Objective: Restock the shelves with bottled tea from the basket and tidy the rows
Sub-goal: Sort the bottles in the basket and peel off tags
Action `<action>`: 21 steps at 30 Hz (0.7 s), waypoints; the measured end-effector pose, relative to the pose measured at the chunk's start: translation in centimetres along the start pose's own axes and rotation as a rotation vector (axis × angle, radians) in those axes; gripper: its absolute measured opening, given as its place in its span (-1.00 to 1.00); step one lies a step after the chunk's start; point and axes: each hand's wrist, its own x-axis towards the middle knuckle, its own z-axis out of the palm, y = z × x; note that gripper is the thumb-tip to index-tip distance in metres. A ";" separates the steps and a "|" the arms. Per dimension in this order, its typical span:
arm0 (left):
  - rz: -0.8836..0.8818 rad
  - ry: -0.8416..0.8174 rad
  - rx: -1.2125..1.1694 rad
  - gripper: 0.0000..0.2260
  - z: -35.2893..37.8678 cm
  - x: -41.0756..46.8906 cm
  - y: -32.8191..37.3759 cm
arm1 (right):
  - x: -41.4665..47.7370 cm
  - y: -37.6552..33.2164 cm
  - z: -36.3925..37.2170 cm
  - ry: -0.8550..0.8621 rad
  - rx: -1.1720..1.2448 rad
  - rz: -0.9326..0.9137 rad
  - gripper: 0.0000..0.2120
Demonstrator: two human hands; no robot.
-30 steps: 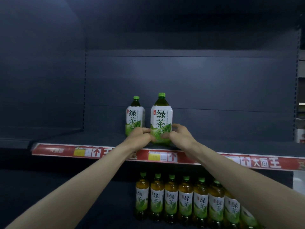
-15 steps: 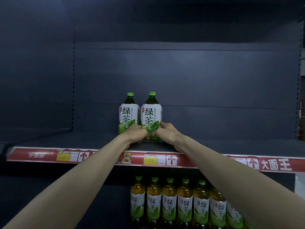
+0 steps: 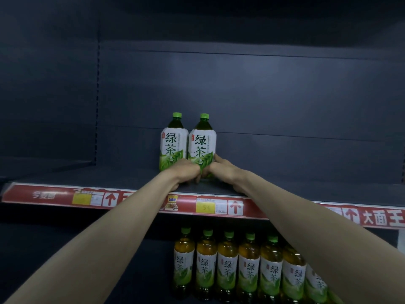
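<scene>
Two large green-tea bottles with green caps and white labels stand upright side by side, touching, deep on the dark upper shelf [image 3: 131,178]. My left hand [image 3: 186,170] and my right hand [image 3: 221,168] both grip the base of the right bottle [image 3: 202,143]. The left bottle [image 3: 174,142] stands free just beside it, partly hidden low down by my left hand. No basket is in view.
A red price strip [image 3: 219,207] with yellow tags runs along the shelf's front edge. On the shelf below stands a row of several smaller amber tea bottles [image 3: 247,266]. The shelf stretches dark and wide to both sides of the two bottles.
The right bottle has been pushed back and leftward until it stands against the left bottle. Both hands have stayed on its base throughout.
</scene>
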 end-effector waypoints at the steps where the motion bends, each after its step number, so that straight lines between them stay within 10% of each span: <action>1: 0.005 0.001 0.011 -0.83 0.1 0.0 0.1 | 0.1 0.0 0.0 -0.005 -0.002 -0.004 -0.24; 11: 0.027 0.030 -0.069 -0.90 0.0 0.0 -0.3 | -0.9 -0.1 -0.3 -0.040 0.030 0.011 -0.41; 17: 0.088 -0.025 -0.117 -0.50 0.0 -1.0 0.0 | -1.3 -0.4 -0.4 -0.088 0.011 0.070 -0.47; 21: 0.058 0.023 -0.149 -0.67 -0.3 -1.9 0.6 | -2.4 -1.0 -0.6 -0.053 -0.091 0.125 -0.65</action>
